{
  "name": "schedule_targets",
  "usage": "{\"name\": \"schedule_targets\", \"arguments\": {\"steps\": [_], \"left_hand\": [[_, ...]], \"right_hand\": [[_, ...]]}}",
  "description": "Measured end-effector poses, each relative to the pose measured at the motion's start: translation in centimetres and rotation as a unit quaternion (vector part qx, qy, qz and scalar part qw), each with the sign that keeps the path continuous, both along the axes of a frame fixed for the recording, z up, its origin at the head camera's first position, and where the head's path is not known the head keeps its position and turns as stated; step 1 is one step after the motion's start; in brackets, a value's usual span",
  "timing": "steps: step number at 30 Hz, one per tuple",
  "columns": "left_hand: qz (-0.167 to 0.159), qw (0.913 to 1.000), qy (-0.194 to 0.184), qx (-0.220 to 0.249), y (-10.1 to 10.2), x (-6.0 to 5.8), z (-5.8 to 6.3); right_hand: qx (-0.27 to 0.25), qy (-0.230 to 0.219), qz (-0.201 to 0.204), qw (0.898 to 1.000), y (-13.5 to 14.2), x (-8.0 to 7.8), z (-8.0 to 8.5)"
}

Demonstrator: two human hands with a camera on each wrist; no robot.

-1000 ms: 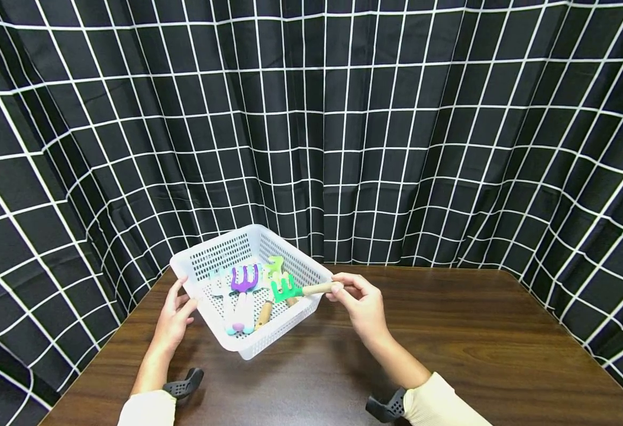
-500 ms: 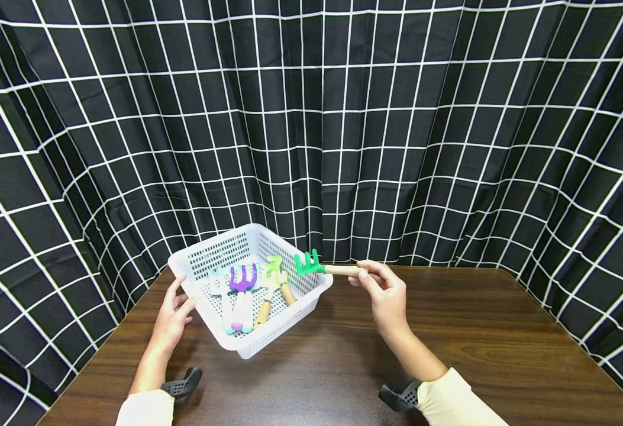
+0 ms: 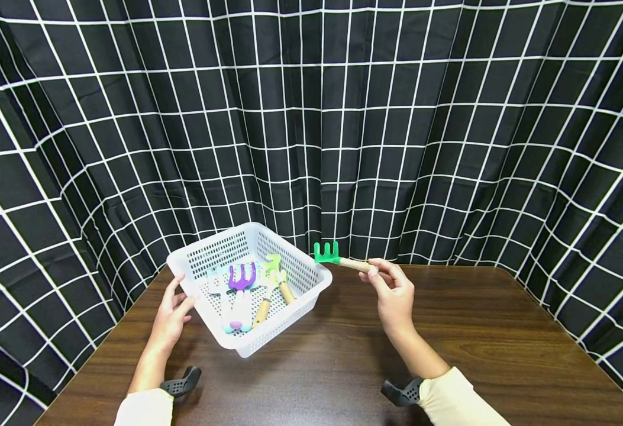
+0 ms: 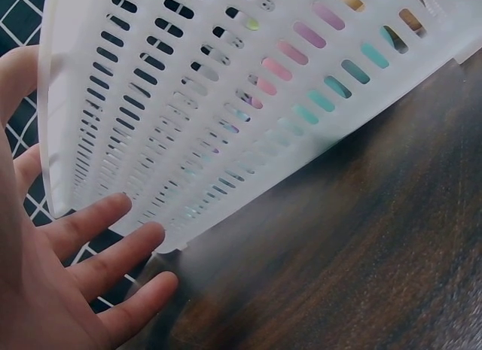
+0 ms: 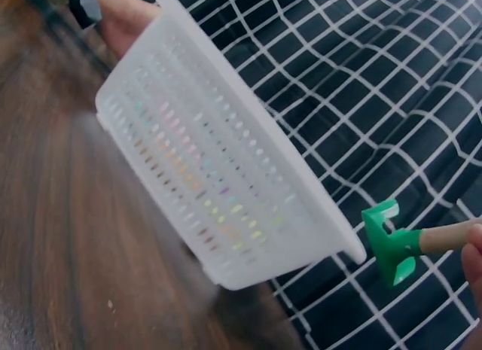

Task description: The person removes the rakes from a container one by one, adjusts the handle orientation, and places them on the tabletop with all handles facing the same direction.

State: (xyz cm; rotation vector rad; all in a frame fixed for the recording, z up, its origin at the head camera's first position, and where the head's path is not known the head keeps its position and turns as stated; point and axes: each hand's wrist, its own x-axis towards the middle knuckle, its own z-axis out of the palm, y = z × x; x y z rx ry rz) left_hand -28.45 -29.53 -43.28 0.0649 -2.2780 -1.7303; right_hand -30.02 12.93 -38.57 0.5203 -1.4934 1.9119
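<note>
My right hand (image 3: pixel 393 293) pinches the wooden handle of a small green hand rake (image 3: pixel 327 253), held up just past the basket's right corner with its tines upward. In the right wrist view the rake's green head (image 5: pixel 392 245) is beside the basket rim (image 5: pixel 248 109). A white perforated plastic basket (image 3: pixel 322 278) is at the left. My left hand (image 3: pixel 170 319) holds its left rim; in the left wrist view three fingers (image 4: pixel 109 261) extend along the outer wall. Inside lie a purple rake (image 3: pixel 243 277), a yellow-green tool (image 3: pixel 274 263), pale blue tools and wooden handles.
The brown wooden table (image 3: pixel 476 331) spreads in front and to the right. A black curtain (image 3: pixel 375 148) with white grid lines hangs behind it. Black bands (image 3: pixel 182 383) are on both wrists.
The right hand has lifted the green rake out over the basket's right corner and moved right, and its tines have turned upward. The left hand and basket have barely moved.
</note>
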Motion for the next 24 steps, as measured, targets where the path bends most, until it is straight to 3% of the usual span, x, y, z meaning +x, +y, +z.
{"name": "schedule_targets", "arguments": {"steps": [9, 16, 24], "left_hand": [[-0.002, 1.0, -0.005, 0.0, 0.0, 0.0, 0.0], [-0.002, 1.0, -0.001, 0.002, 0.1, 0.1, 0.1], [0.0, 1.0, 0.003, 0.002, 0.1, 0.0, 0.0]], "right_hand": [[0.018, -0.041, -0.051, 0.998, 0.5, -0.9, -1.6], [0.076, -0.098, -0.105, 0.987, 0.4, 0.7, -0.6], [0.134, -0.128, -0.164, 0.969, 1.1, -2.0, -4.4]]}}
